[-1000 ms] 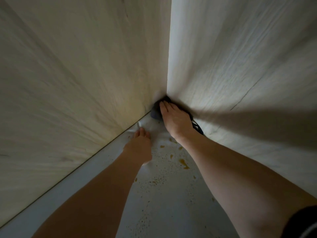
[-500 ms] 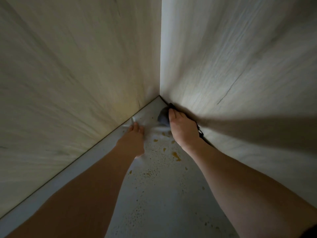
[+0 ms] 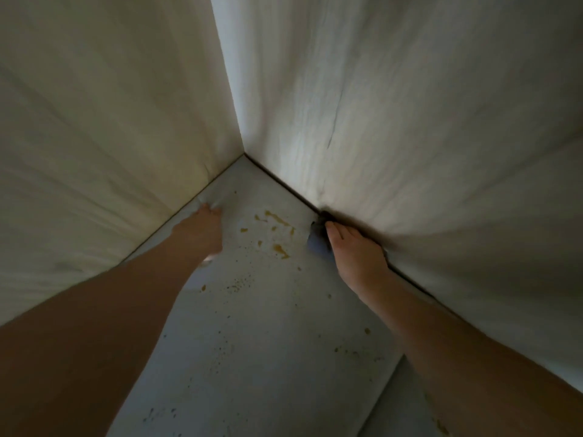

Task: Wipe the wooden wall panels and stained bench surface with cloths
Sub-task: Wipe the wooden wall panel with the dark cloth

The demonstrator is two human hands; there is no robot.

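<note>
Corner of stained worktop [image 3: 252, 342], two wall panels.
Right hand [image 3: 356, 257] presses dark cloth [image 3: 317, 239] flat-fingered; left hand [image 3: 198, 230] on white cloth [image 3: 217, 200], its grip unclear.

In the bottom right corner, past the straight front edge of the counter [image 3: 268, 357], lies a dim, flat grey surface [image 3: 410, 411], narrow and in shadow. What it is cannot be told. A small yellowish smear [image 3: 443, 428] sits on it near the frame's lower edge.
</note>
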